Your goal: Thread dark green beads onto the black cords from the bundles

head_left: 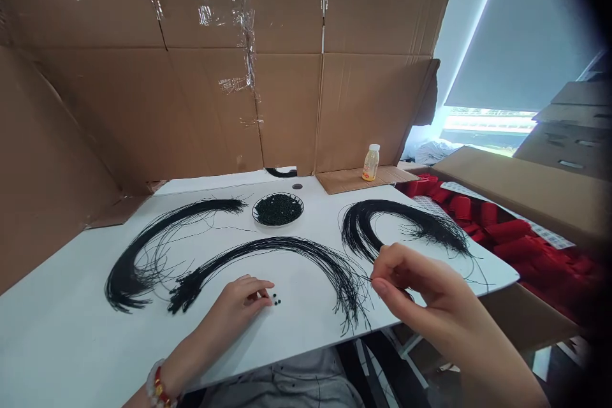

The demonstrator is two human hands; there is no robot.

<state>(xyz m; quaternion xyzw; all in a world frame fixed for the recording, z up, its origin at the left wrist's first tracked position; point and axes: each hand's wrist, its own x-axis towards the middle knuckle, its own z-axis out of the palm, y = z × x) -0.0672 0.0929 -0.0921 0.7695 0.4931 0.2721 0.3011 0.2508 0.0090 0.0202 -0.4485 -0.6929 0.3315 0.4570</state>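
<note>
My left hand (243,299) rests on the white table, its thumb and fingertips drawn together right beside several small black beads (276,300). Whatever may be between those fingertips is too small to make out. Raised above the table's right part, my right hand (421,287) pinches a thin black cord (371,278) between thumb and forefinger. Between the hands lies a curved bundle of black cords (287,243), with thick, knobbly ends at its left. Behind it stands a dish (255,217) full of black beads.
Two more bundles of black cords lie at left (129,261) and right (358,223). Cardboard panels (205,108) wall the table's back and left. A small bottle (371,162) stands at the back right. Beyond the right edge, an open box holds red items (516,239).
</note>
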